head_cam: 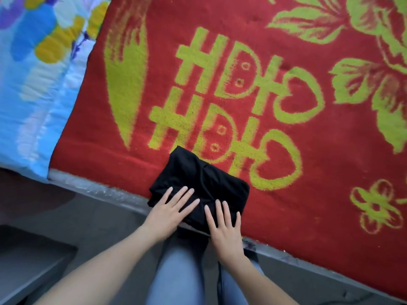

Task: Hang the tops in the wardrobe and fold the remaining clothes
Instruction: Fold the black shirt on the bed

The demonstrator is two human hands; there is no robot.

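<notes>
"Lying where, exactly, is the folded black garment (198, 172)?"

"It is sitting as a compact square bundle at the near edge of the red blanket (308, 164), with its near side reaching a little over the grey bed edge (99, 189)."

"And what are the hands doing?"

"Both are pressing flat on the near half of the bundle. The left hand (167, 214) is lying on its near-left corner, fingers straight and spread. The right hand (224, 227) is resting just beside it on the near-right part, fingers straight as well, thumb pointing out to the right. The fingers of both hands are released and are grasping nothing."

"What is surrounding them?"

"The blanket, patterned in yellow-green with large characters, hearts and flowers, is covering the bed to the far side and the right. A blue quilt (33, 89) with yellow and purple blooms is lying at the far left, touching the blanket's left border. The person is facing the bed, legs in blue jeans (176, 274) showing between the bare forearms, and a grey floor (114, 219) is running along the near side."
</notes>
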